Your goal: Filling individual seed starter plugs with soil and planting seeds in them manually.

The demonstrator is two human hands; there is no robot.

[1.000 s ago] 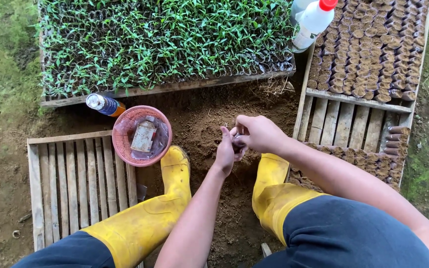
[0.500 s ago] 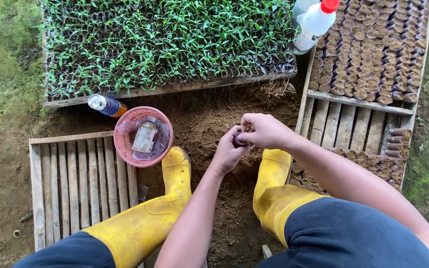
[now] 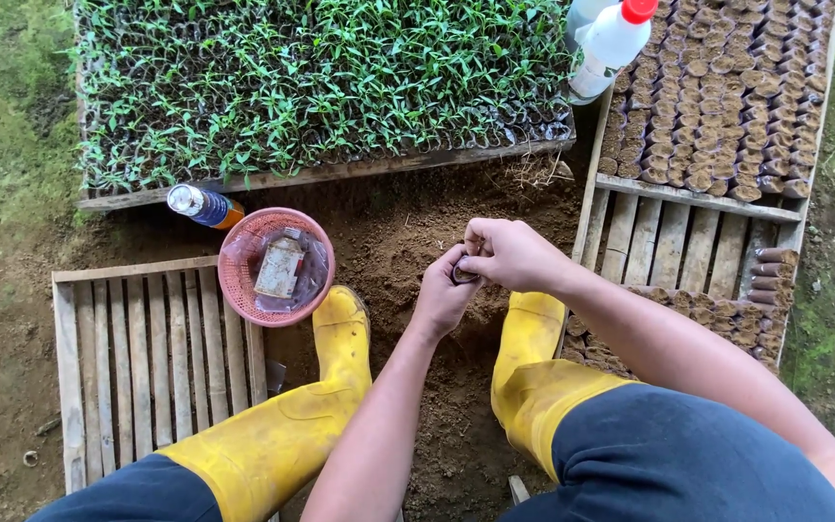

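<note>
Dark small soil-filled pot (image 3: 463, 274) clamped between left hand (image 3: 445, 300) and right hand (image 3: 512, 253) (steadied over loose brown soil (image 3: 408, 227)).

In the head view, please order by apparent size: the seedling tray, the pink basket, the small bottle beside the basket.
1. Seedling tray, by far the largest.
2. Pink basket.
3. Small bottle, the smallest.
</note>
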